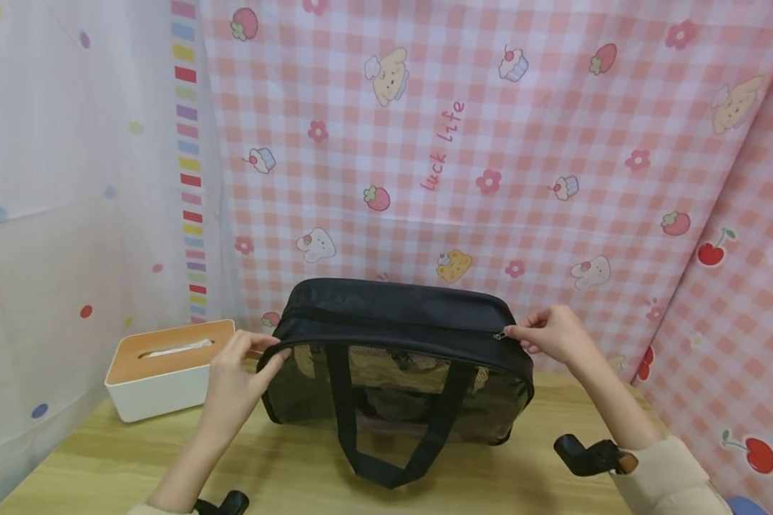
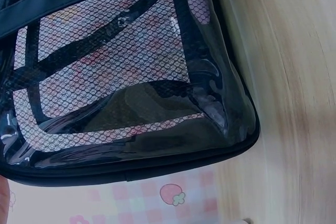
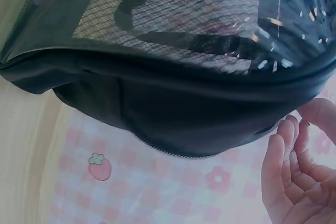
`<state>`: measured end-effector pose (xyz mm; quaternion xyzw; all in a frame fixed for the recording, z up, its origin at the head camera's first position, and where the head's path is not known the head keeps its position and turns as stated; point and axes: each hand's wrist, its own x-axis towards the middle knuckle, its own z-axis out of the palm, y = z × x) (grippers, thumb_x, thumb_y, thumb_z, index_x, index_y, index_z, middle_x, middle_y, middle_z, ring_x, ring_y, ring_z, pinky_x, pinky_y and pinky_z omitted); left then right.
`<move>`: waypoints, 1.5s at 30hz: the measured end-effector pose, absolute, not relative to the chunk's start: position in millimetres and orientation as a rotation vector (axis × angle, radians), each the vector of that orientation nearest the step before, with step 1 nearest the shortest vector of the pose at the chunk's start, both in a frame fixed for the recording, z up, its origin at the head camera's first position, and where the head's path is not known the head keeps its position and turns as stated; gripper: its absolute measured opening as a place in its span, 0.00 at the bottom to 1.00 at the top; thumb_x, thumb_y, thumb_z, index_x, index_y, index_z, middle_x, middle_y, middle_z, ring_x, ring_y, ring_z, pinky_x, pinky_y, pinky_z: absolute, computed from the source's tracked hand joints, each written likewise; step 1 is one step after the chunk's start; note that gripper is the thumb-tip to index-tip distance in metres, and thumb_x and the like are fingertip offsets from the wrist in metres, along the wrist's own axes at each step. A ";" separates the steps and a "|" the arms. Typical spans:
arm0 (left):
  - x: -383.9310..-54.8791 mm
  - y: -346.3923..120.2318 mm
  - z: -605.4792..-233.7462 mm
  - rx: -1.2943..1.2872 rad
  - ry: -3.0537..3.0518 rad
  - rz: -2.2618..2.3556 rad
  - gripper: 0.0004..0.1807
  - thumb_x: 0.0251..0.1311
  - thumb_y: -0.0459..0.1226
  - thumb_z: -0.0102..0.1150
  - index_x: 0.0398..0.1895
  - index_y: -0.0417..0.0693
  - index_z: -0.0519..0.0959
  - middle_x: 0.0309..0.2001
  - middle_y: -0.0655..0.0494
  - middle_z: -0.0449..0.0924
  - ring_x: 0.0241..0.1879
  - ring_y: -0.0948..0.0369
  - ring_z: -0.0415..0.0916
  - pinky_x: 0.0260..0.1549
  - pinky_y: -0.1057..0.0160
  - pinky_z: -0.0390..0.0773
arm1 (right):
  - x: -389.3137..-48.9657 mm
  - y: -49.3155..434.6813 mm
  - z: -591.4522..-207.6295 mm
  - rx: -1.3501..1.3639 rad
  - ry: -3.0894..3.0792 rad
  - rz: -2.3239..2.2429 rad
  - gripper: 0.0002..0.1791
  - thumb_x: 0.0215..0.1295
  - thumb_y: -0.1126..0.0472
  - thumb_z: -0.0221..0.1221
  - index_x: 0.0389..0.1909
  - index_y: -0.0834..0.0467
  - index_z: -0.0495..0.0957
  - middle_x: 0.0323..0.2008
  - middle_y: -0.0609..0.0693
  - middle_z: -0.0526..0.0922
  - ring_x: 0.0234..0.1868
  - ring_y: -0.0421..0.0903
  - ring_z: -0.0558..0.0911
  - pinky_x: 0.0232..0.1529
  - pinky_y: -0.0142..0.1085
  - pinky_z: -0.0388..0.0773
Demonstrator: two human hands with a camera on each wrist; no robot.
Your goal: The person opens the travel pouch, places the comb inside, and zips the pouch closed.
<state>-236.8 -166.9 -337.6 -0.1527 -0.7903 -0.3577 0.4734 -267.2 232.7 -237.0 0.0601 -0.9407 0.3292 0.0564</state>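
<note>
A black bag with clear plastic and mesh sides stands on the table, its strap handle hanging over the front. At the top left corner, my left hand pinches the bag's edge between thumb and fingers. My right hand pinches the small metal zipper pull at the right end of the top zipper. Along the top, the zipper looks closed. The right wrist view has the right hand with thumb and fingertips together beside the bag's black end panel. Most of the left hand is outside the left wrist view.
Left of the bag stands a white tissue box with a wood-coloured lid. The wooden table extends in front of the bag. A pink checked curtain hangs close behind, and a white curtain hangs at the left.
</note>
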 end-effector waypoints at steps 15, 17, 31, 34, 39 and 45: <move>-239.6 -166.3 -338.8 -0.378 -1.932 -0.852 0.13 0.38 0.26 0.71 0.29 0.40 0.78 0.29 0.52 0.77 0.29 0.60 0.73 0.31 0.79 0.72 | -263.1 248.8 -255.5 0.157 -2.765 1.020 0.22 0.59 0.50 0.59 0.33 0.69 0.79 0.23 0.50 0.83 0.23 0.38 0.79 0.26 0.30 0.80; -240.4 -165.4 -338.6 -0.381 -1.930 -0.854 0.13 0.38 0.26 0.71 0.29 0.40 0.78 0.29 0.53 0.76 0.28 0.60 0.73 0.31 0.80 0.72 | -261.8 250.7 -256.3 0.139 -2.760 1.014 0.22 0.59 0.49 0.59 0.34 0.69 0.79 0.24 0.51 0.83 0.23 0.37 0.79 0.27 0.31 0.80; -240.2 -162.2 -337.9 -0.378 -1.922 -0.863 0.13 0.38 0.25 0.71 0.29 0.39 0.78 0.28 0.52 0.76 0.27 0.59 0.73 0.32 0.83 0.69 | -259.2 271.8 -273.2 0.002 -2.751 1.111 0.26 0.59 0.44 0.58 0.34 0.67 0.79 0.29 0.51 0.81 0.25 0.35 0.78 0.30 0.31 0.81; -239.8 -162.5 -337.5 -0.381 -1.924 -0.863 0.13 0.38 0.26 0.71 0.29 0.39 0.78 0.28 0.52 0.76 0.28 0.59 0.73 0.32 0.84 0.69 | -259.8 275.2 -279.4 -0.030 -2.749 1.156 0.26 0.58 0.44 0.58 0.33 0.67 0.78 0.27 0.48 0.81 0.24 0.35 0.78 0.29 0.29 0.81; -238.6 -162.7 -336.7 -0.384 -1.923 -0.868 0.13 0.38 0.25 0.71 0.29 0.39 0.78 0.28 0.52 0.76 0.28 0.59 0.73 0.32 0.84 0.69 | -261.2 277.2 -285.0 -0.059 -2.749 1.236 0.24 0.58 0.45 0.59 0.29 0.65 0.78 0.20 0.43 0.79 0.23 0.35 0.77 0.28 0.27 0.80; -237.8 -162.4 -335.4 -0.387 -1.925 -0.868 0.13 0.38 0.25 0.70 0.29 0.39 0.78 0.28 0.52 0.76 0.28 0.60 0.73 0.32 0.82 0.70 | -260.9 281.1 -286.9 -0.077 -2.750 1.216 0.22 0.58 0.47 0.59 0.28 0.66 0.79 0.19 0.43 0.78 0.22 0.36 0.77 0.27 0.27 0.79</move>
